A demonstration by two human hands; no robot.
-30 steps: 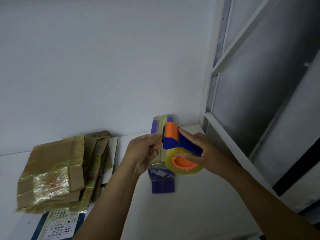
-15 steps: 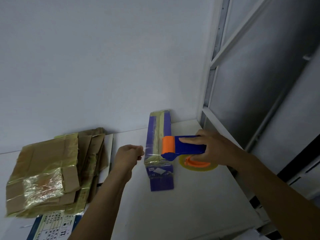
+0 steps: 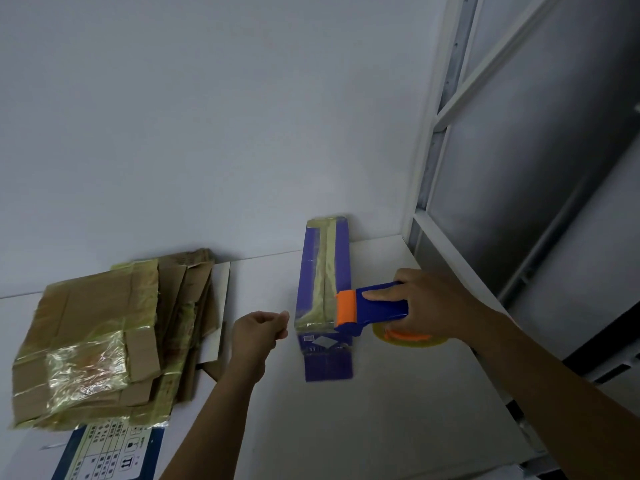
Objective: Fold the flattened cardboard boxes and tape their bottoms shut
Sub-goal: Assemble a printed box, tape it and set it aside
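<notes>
A narrow purple box (image 3: 325,271) lies on the white table (image 3: 381,410), its long side up and crossed by old yellowish tape. My right hand (image 3: 426,306) grips a blue and orange tape dispenser (image 3: 370,308) with a clear tape roll (image 3: 408,339), its orange head pressed on the box's near end. My left hand (image 3: 259,332) is left of the box, fingers curled and pinching the end of a clear tape strip (image 3: 292,322) stretched across to the dispenser.
A pile of flattened brown cardboard boxes (image 3: 104,337) wrapped in shiny tape lies at the left, on a blue and white printed sheet (image 3: 110,452). A white wall stands behind. A grey metal frame (image 3: 450,168) runs along the table's right edge.
My right hand swung the dispenser flat and to the right, onto the box's near end. My left hand moved left, drawing the tape out. Since half a second ago little has shifted.
</notes>
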